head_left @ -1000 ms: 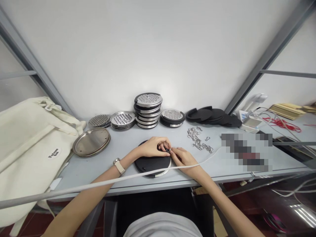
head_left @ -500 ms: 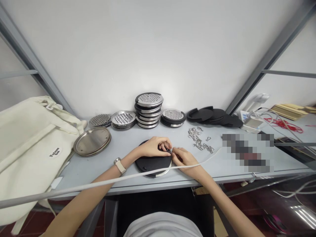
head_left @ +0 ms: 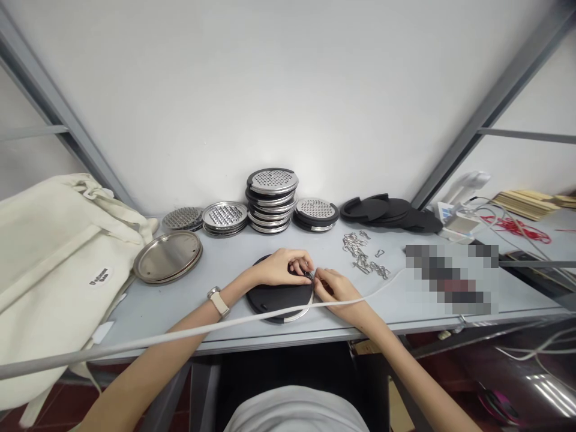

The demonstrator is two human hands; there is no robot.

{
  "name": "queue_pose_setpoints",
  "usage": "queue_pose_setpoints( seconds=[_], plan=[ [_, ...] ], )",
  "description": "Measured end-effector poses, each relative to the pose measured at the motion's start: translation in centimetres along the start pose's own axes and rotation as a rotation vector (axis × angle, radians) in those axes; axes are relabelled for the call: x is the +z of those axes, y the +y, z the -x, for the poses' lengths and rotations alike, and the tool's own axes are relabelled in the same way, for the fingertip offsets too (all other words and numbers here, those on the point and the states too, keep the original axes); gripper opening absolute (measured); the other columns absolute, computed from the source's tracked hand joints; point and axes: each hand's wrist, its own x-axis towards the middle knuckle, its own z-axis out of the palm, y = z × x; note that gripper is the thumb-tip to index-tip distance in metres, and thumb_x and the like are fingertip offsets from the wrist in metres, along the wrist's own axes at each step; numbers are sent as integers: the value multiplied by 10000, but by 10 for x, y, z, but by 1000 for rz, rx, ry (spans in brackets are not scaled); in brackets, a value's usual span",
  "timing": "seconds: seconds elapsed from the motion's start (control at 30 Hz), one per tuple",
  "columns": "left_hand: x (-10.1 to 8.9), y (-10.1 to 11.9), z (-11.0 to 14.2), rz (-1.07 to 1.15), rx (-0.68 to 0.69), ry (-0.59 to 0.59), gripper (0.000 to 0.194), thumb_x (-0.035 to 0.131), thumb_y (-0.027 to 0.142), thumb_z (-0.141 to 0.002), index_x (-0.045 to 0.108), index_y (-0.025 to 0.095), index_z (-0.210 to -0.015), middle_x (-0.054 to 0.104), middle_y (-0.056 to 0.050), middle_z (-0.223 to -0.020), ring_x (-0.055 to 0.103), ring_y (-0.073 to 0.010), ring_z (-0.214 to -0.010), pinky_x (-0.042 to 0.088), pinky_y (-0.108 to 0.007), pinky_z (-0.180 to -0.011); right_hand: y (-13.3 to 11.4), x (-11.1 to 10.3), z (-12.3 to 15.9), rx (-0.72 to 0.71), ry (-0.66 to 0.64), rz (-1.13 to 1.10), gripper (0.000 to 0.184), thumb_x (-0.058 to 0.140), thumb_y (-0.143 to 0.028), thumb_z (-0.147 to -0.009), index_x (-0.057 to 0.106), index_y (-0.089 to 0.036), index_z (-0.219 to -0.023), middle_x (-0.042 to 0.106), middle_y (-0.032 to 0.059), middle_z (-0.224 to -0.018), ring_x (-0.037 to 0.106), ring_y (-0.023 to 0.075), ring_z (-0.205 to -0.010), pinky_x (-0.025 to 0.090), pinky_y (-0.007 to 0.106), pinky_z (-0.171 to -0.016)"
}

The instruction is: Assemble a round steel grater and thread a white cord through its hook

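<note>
A round black plastic disc with a metal rim, a grater set like those behind it (head_left: 279,298), lies dark side up on the table in front of me. My left hand (head_left: 284,267), with a watch at the wrist, rests over its upper part, fingers curled in a pinch. Between the fingertips at the disc's right edge shows a small metal snap hook (head_left: 309,276), partly hidden. From the right, my right hand (head_left: 336,289) pinches at the same spot, its fingertips against the hook. Loose snap hooks (head_left: 360,252) lie in a pile farther right.
Behind stand stacked graters (head_left: 272,207), more grater plates (head_left: 225,216) and black plastic holders (head_left: 387,210). Plain metal discs (head_left: 167,257) sit at left beside a cream cloth bag (head_left: 54,282). A white cable (head_left: 180,333) crosses in front of my arms. Metal frame posts (head_left: 486,102) flank the table.
Barely anything differs. The fingertips of my right hand have shifted slightly at the hook; the disc and my left hand stay in place.
</note>
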Motion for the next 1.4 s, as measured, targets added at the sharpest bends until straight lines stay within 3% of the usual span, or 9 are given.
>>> queue_pose_setpoints(
  seconds=[0.27, 0.73, 1.4],
  plan=[
    [0, 1, 0, 1, -3, 2, 267, 670, 228, -713, 600, 149, -959, 634, -29, -832, 591, -115, -770, 473, -215, -691, 0, -2, 1, 57, 15, -95, 207, 379, -250, -902, 362, -202, -702, 456, -21, -643, 434, 123, -607, 322, 232, -556],
    [0, 0, 0, -47, 33, 6, 244, 654, 250, -726, 596, 146, -939, 620, -33, -881, 573, -102, -744, 476, -212, -678, 0, -2, 0, -34, -2, -7, 245, 312, -277, -955, 464, -200, -779, 531, 23, -723, 493, 161, -704, 376, 269, -650],
    [0, -1, -1, -4, 5, -6, 252, 666, 243, -723, 627, 141, -950, 645, -38, -829, 593, -118, -768, 475, -226, -704, -2, -2, -1, 32, 22, -46, 269, 333, -308, -939, 404, -204, -702, 498, 4, -660, 466, 138, -616, 360, 248, -562]
  ],
)
